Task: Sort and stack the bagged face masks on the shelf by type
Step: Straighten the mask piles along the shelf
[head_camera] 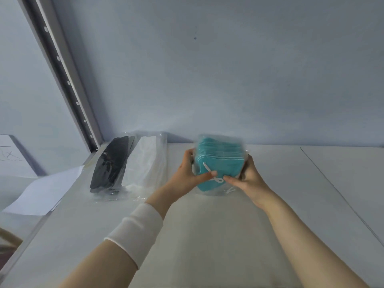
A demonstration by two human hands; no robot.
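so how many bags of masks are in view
3: a black bag at the far left, a white bag right beside it, and a teal bag held between the left hand and right hand. More could lie hidden beneath.

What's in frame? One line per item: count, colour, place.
teal mask bag: 1, teal masks with white loops in clear plastic, mid-shelf between both hands
black mask bag: 1, black in clear plastic, lying on the shelf at rear left
white mask bag: 1, white in clear plastic, right beside the black one
shelf: 1, white, under the bags
upright: 1, grey with a row of holes, rear left corner
paper sheet: 1, white, past the shelf's left edge
wall: 1, pale blue-grey, behind
wristband: 1, white, left forearm
left hand: 1, grips bag's left side
right hand: 1, grips bag's right side
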